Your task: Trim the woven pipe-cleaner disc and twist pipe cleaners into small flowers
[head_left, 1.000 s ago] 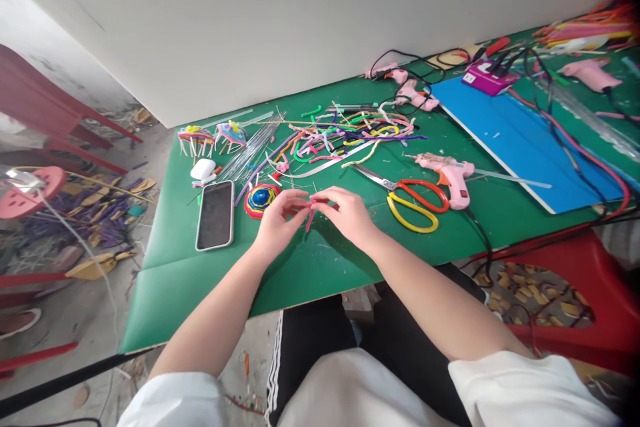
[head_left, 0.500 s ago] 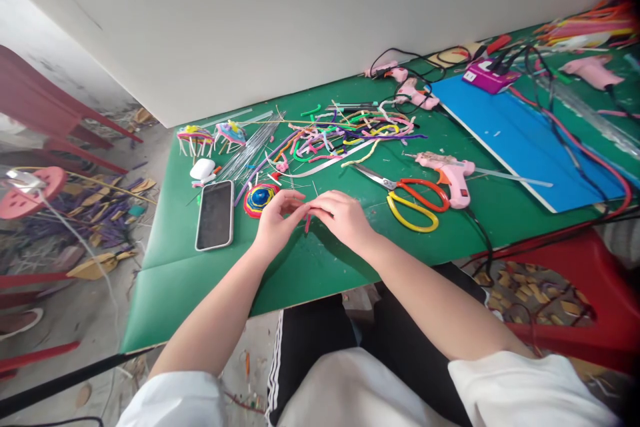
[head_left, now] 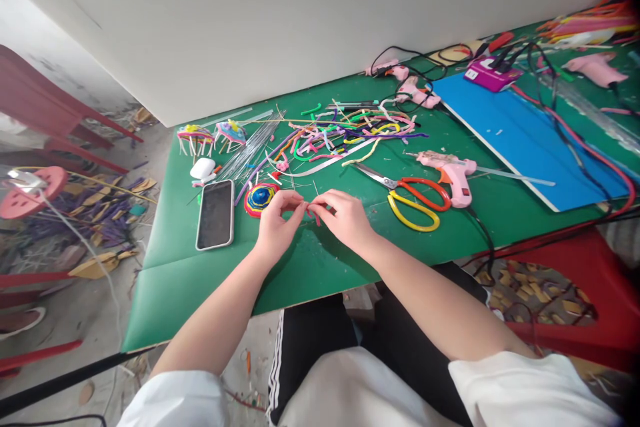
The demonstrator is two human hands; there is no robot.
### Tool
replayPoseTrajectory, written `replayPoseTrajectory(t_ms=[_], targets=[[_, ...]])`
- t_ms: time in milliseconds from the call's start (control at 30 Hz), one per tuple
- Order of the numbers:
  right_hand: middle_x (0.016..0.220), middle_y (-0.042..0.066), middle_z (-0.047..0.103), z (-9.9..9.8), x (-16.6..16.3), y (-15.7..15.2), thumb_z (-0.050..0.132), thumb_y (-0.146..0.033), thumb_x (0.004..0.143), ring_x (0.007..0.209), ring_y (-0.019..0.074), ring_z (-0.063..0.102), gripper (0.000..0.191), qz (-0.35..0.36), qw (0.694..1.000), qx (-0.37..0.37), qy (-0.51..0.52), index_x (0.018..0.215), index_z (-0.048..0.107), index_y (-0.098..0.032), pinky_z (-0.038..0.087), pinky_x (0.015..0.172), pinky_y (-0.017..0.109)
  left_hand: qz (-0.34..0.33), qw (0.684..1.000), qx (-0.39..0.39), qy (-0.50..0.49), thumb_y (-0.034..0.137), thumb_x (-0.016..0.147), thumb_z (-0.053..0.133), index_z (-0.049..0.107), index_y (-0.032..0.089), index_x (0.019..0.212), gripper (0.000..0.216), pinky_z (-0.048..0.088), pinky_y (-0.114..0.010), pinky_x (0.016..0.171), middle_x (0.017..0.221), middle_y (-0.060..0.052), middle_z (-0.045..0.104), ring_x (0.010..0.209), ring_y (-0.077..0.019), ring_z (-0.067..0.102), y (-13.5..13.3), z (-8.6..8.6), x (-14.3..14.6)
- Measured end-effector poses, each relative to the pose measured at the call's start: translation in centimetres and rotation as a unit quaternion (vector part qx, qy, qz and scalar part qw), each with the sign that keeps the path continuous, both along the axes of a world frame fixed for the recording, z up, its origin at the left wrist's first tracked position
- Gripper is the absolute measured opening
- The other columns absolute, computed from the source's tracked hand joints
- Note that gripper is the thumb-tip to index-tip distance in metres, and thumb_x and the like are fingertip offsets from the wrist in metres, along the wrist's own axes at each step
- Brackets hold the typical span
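Note:
A short reddish-pink pipe cleaner (head_left: 317, 219) is pinched between the fingertips of my left hand (head_left: 279, 219) and my right hand (head_left: 346, 219), low over the green table. Most of it is hidden by the fingers, and its free end hangs down between them. Just behind my left hand lies a round coiled disc (head_left: 260, 198) with red, yellow and blue rings. Scissors (head_left: 417, 203) with one orange and one yellow handle lie to the right of my right hand. A heap of cut, coloured pipe cleaners (head_left: 345, 133) is beyond both hands.
A phone (head_left: 215, 215) and a white case (head_left: 203, 169) lie on the left. Two small fringed, colourful pieces (head_left: 231, 131) stand behind. On the right are a pink glue gun (head_left: 453, 173), a blue board (head_left: 530, 140) and a purple power block (head_left: 493, 73) with trailing cords.
My fingertips have moved slightly apart, and the pink pipe cleaner's hanging end has shifted a little to the right. Everything else on the table stays in place.

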State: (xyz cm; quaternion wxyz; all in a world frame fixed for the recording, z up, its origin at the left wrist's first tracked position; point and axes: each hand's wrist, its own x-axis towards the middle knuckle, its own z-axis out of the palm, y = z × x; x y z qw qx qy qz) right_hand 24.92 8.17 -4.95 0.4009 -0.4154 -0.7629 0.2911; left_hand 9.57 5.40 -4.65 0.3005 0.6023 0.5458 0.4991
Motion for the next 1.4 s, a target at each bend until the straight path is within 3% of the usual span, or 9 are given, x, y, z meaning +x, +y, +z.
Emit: replayPoseTrajectory(t_ms=[300, 433, 567, 733, 933, 1133, 1300, 1400], targets=[[0.059, -0.002, 0.062, 0.7, 0.0, 0.1, 0.056, -0.033, 0.083, 0.055, 0.0109, 0.055, 0.022, 0.027, 0.985, -0.147, 0.083, 0.067, 0.061, -0.019, 0.041, 0.053, 0.023, 0.026, 0.998, 0.048, 0.019, 0.022, 0.078, 0.062, 0.054, 0.019, 0.082, 0.01, 0.049, -0.025, 0.071, 0.077, 0.001, 0.059, 0.073, -0.0105, 0.059, -0.3, -0.5, 0.2], [0.074, 0.001, 0.066, 0.4, 0.1, 0.3, 0.056, -0.028, 0.083, 0.067, 0.0125, 0.059, 0.014, 0.012, 0.989, -0.112, 0.093, 0.075, 0.064, -0.02, 0.045, 0.061, 0.024, -0.01, 0.995, -0.056, -0.082, 0.029, 0.08, 0.059, 0.059, 0.018, 0.097, 0.02, 0.051, -0.027, 0.075, 0.077, 0.0, 0.064, 0.075, -0.0128, 0.063, 0.1, 0.1, 0.0], [0.079, 0.002, 0.065, 0.0, 0.1, 0.4, 0.053, -0.027, 0.085, 0.073, 0.0128, 0.06, 0.015, 0.015, 0.995, -0.07, 0.073, 0.077, 0.064, -0.021, 0.046, 0.065, 0.024, -0.035, 0.983, -0.133, -0.12, 0.035, 0.077, 0.063, 0.068, 0.015, 0.089, 0.024, 0.053, -0.03, 0.075, 0.076, -0.003, 0.068, 0.072, -0.0147, 0.064, 0.4, 0.3, -0.1], [0.077, 0.002, 0.065, 0.0, 0.0, 0.3, 0.053, -0.027, 0.085, 0.073, 0.0138, 0.06, 0.014, -0.003, 0.997, -0.045, 0.056, 0.078, 0.064, -0.021, 0.046, 0.065, 0.025, -0.024, 0.975, -0.148, -0.162, 0.033, 0.071, 0.069, 0.07, 0.015, 0.089, 0.026, 0.054, -0.034, 0.078, 0.079, -0.004, 0.071, 0.074, -0.0166, 0.065, 0.4, 0.2, 0.0], [0.077, 0.002, 0.064, 0.2, 0.1, 0.2, 0.053, -0.028, 0.085, 0.073, 0.0136, 0.059, 0.014, -0.006, 0.997, -0.041, 0.058, 0.079, 0.064, -0.021, 0.046, 0.064, 0.024, -0.039, 0.975, -0.139, -0.169, 0.03, 0.071, 0.069, 0.069, 0.017, 0.085, 0.019, 0.054, -0.029, 0.074, 0.075, -0.001, 0.07, 0.071, -0.0141, 0.065, 0.4, 0.4, -0.1], [0.078, 0.001, 0.065, 0.2, 0.2, 0.5, 0.055, -0.03, 0.084, 0.073, 0.0131, 0.06, 0.014, 0.039, 0.986, -0.122, 0.102, 0.078, 0.064, -0.021, 0.047, 0.064, 0.025, -0.068, 0.985, -0.116, -0.104, 0.031, 0.074, 0.067, 0.067, 0.017, 0.088, 0.02, 0.053, -0.031, 0.075, 0.078, -0.003, 0.07, 0.075, -0.0159, 0.065, 0.4, 0.7, -0.5], [0.07, -0.001, 0.063, 0.7, 0.5, 0.6, 0.053, -0.036, 0.083, 0.059, 0.0107, 0.056, 0.02, 0.123, 0.952, -0.228, 0.166, 0.077, 0.061, -0.019, 0.047, 0.057, 0.025, -0.082, 0.987, -0.106, -0.088, 0.032, 0.073, 0.067, 0.064, 0.017, 0.08, 0.017, 0.052, -0.03, 0.072, 0.077, -0.002, 0.068, 0.073, -0.0157, 0.064, 0.3, 1.1, -1.0], [0.069, -0.001, 0.061, 0.8, 0.5, 0.6, 0.054, -0.036, 0.083, 0.06, 0.0104, 0.055, 0.019, 0.151, 0.94, -0.246, 0.183, 0.077, 0.059, -0.018, 0.047, 0.058, 0.025, -0.104, 0.989, -0.095, -0.053, 0.031, 0.075, 0.065, 0.063, 0.019, 0.08, 0.013, 0.051, -0.029, 0.071, 0.077, -0.001, 0.067, 0.072, -0.0146, 0.062, 0.2, 1.4, -1.2]])
